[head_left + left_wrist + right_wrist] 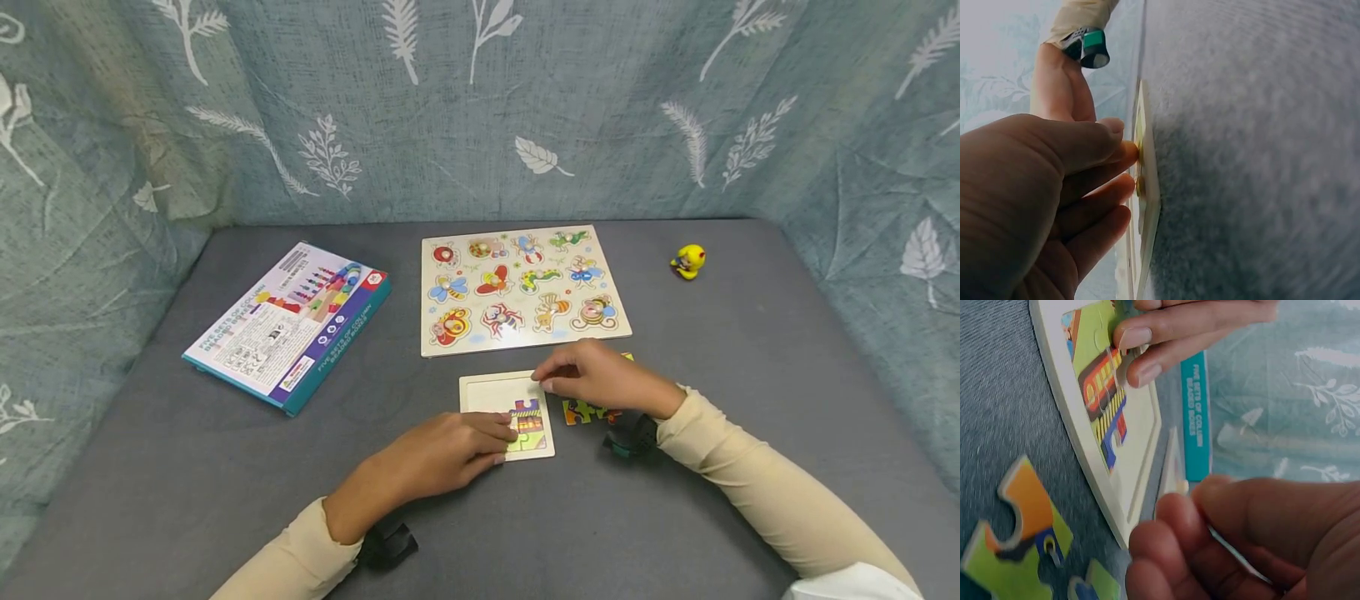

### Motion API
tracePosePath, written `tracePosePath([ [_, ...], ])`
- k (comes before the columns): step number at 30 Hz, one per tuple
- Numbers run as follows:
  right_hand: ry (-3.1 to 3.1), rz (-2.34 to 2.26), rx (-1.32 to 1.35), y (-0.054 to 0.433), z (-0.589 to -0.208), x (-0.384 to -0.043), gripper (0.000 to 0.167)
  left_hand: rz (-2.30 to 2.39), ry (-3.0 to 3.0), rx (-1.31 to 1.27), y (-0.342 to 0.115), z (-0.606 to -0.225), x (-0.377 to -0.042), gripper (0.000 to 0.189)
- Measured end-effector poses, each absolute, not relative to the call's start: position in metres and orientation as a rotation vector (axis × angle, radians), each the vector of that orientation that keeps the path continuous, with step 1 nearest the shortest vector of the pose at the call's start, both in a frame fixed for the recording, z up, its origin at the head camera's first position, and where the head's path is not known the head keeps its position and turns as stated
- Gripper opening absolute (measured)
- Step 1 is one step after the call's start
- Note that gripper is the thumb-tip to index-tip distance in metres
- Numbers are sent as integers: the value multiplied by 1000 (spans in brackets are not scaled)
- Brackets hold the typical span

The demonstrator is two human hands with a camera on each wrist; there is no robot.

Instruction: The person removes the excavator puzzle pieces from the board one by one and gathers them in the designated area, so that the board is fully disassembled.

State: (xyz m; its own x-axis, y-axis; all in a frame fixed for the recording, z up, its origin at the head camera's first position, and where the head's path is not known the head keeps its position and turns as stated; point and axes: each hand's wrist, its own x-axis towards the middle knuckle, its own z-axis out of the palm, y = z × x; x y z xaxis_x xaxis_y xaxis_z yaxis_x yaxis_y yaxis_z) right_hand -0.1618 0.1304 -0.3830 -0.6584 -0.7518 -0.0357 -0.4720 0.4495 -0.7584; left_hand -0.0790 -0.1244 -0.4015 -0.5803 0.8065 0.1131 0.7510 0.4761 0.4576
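Puzzle tray [487,396] is set on the table [240,475], only partly filled; piece-fitting seems under way, and alignment with the seated edges appears called for next. By the left hand [450,450], fingers nearly straight, its seated pieces [531,421] are touched. Near its far right corner the right hand [600,375] is poised, fingers curled; whether anything is pinched cannot be told. Loose pieces [1034,512] are seen beside its right edge.
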Motion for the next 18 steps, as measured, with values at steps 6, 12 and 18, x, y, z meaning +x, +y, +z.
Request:
tracePosePath([
  [6,2360,-1043,-1035,122,-386,-163,16,717,2609,1451,-121,-404,-79,16],
  [12,2351,-1024,-1039,116,-387,-162,16,727,2641,1475,-119,-405,-78,16],
  [18,2350,-1008,-1017,111,-386,-163,16,728,2632,1414,-118,-406,-78,17],
])
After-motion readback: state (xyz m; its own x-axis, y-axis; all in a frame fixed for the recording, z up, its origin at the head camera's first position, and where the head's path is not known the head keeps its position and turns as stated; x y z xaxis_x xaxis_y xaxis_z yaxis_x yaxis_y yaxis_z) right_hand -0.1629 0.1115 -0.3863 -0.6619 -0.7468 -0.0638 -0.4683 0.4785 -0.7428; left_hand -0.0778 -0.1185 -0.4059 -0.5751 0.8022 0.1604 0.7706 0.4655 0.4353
